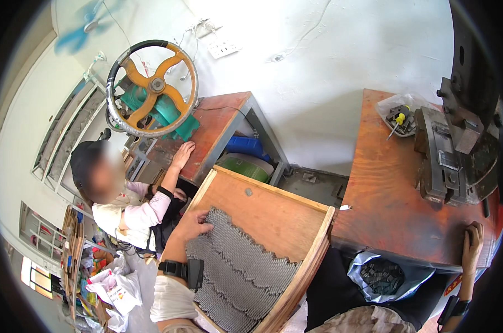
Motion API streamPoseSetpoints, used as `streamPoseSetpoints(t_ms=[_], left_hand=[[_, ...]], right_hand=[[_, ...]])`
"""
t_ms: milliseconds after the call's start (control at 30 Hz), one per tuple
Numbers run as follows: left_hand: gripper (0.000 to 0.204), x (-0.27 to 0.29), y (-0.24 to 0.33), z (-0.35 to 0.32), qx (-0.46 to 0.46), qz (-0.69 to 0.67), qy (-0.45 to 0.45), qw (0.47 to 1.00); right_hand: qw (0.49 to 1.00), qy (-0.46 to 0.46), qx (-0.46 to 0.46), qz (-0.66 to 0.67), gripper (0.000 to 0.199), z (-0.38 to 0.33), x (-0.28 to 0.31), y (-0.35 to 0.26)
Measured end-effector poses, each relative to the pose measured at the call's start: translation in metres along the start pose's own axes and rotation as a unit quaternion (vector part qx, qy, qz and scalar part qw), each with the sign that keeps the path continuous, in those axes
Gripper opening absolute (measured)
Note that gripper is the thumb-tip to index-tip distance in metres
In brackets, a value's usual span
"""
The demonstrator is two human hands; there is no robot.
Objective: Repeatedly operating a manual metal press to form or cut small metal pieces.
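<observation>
My left hand [191, 224] rests at the upper left corner of a dense sheet of small grey metal pieces [237, 266], thumb and fingers apart, touching the edge of the rows. The pieces lie packed in overlapping rows in a shallow wooden tray [268, 213]. One loose grey piece [249, 192] sits apart on the tray's bare board. My right hand [473, 244] lies on the right part of a reddish-brown worktable [390, 216], its fingers extended below a dark metal press [457, 155]. I see nothing held in either hand.
A plastic bag of dark pieces [382, 277] hangs open below the worktable. A clear bag with a yellow-handled screwdriver [400, 119] stands by the press. At left, a co-worker [135, 205] sits by a machine with a large handwheel [157, 86].
</observation>
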State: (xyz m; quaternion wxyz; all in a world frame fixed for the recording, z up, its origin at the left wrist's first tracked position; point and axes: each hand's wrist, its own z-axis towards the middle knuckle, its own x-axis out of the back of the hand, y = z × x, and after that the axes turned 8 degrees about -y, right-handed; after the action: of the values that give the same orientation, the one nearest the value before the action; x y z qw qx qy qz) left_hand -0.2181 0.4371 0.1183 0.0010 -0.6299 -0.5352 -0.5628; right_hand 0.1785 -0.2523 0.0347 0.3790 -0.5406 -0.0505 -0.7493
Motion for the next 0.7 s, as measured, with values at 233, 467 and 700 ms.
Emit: streamPoseSetpoints(t_ms=[233, 467, 700], left_hand=[[0.058, 0.000, -0.001, -0.005, -0.018, 0.078, 0.047, 0.996], [0.051, -0.006, 0.021, -0.009, -0.002, -0.025, 0.032, 0.999], [0.047, 0.002, -0.013, -0.004, 0.017, -0.063, 0.062, 0.996]], right_hand=[[1.000, 0.010, -0.002, -0.001, 0.011, 0.002, -0.002, -0.002], [1.000, 0.011, -0.013, 0.001, 0.010, 0.000, 0.003, -0.006], [1.000, 0.001, -0.009, 0.018, 0.010, 0.005, -0.001, -0.010]])
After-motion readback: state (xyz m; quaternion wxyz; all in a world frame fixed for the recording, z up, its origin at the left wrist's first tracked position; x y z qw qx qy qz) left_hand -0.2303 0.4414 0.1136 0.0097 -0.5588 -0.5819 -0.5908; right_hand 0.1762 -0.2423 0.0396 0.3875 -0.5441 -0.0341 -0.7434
